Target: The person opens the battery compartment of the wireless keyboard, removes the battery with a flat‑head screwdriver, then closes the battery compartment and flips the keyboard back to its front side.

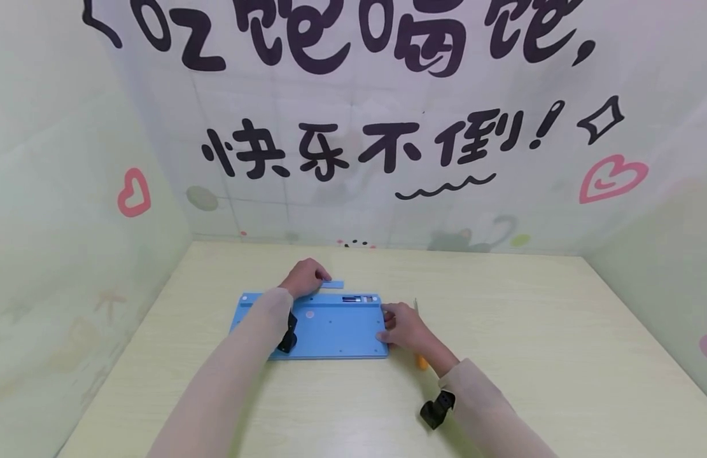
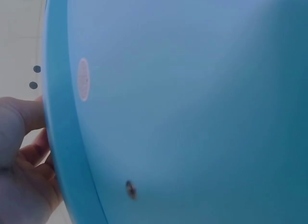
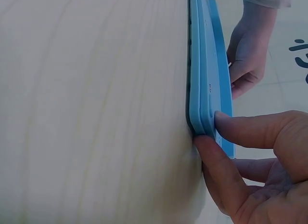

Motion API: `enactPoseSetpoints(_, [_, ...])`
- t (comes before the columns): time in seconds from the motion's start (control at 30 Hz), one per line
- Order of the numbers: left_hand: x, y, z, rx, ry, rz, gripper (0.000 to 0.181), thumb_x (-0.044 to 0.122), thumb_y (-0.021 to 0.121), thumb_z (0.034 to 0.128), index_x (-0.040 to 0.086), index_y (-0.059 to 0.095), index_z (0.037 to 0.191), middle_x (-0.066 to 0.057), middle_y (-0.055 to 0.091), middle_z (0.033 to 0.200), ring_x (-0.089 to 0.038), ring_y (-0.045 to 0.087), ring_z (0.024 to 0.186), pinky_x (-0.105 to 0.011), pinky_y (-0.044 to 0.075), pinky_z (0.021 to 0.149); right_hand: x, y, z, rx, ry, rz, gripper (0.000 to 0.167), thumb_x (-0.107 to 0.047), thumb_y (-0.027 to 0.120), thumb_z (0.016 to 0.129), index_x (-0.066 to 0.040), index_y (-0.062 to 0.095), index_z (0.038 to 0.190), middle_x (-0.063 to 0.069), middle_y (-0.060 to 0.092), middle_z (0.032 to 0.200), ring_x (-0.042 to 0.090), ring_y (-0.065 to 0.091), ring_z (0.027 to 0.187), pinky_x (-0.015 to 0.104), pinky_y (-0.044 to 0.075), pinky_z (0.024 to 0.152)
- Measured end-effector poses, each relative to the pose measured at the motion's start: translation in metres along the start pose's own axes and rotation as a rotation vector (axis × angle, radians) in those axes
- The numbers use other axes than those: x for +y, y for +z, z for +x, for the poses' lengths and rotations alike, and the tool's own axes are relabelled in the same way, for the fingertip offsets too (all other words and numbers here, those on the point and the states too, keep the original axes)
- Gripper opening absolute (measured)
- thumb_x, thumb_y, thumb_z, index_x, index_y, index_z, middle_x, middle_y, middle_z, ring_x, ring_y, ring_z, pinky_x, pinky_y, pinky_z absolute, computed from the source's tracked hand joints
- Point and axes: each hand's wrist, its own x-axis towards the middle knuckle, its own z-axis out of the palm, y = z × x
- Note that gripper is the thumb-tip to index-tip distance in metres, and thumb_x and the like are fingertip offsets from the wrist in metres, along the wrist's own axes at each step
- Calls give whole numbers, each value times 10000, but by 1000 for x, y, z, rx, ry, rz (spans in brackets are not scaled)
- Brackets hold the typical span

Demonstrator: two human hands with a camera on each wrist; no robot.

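A blue keyboard (image 1: 336,327) lies face down on the table, its underside showing small screws and a pale round sticker. Near its far right corner, a battery slot (image 1: 357,299) is uncovered, with a dark battery visible inside. Just beyond the far edge, my left hand (image 1: 305,278) pinches one end of a small flat blue battery cover (image 1: 333,284). In the left wrist view the keyboard's raised edge hides part of that hand. My right hand (image 1: 406,326) grips the keyboard's right edge, thumb (image 3: 245,130) on the underside and fingers at the rim.
A screwdriver with an orange handle (image 1: 422,362) lies right of the keyboard, partly hidden by my right wrist. Pale wood tabletop (image 1: 536,356) surrounds everything. A printed cloth wall (image 1: 330,210) stands behind, with more cloth at both sides.
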Motion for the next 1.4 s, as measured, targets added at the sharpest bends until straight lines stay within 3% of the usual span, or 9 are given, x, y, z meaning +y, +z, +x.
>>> enactPoseSetpoints(0.43, [-4,3,0,25,11,7,195,-1,554,880,66,716,964,-73,630,1032,-235,544,978,-377,437,895,1,1,0,10,-4,8,598,-1,721,756,119,449,1275,128,578,996,222,531,867,324,508,722])
enactPoseSetpoints(0.6, [-5,2,-2,24,29,25,186,40,553,890,80,710,981,-64,616,1027,-216,522,902,-356,446,843,1,1,-1,10,-10,11,597,4,719,757,118,447,1276,125,573,988,224,527,861,325,506,722])
enactPoseSetpoints(1.1, [12,-10,-16,-88,122,72,209,56,558,885,47,661,1066,-52,595,956,-196,500,820,-308,453,744,-2,0,-3,13,-10,31,594,9,719,755,113,453,1275,111,556,960,219,508,840,303,505,692])
enactPoseSetpoints(1.4, [11,-7,-31,-103,113,68,201,112,585,889,48,657,1065,-46,578,975,-196,500,870,-351,444,800,0,0,-3,18,-17,23,595,3,717,759,114,448,1279,110,553,959,223,510,844,307,501,701])
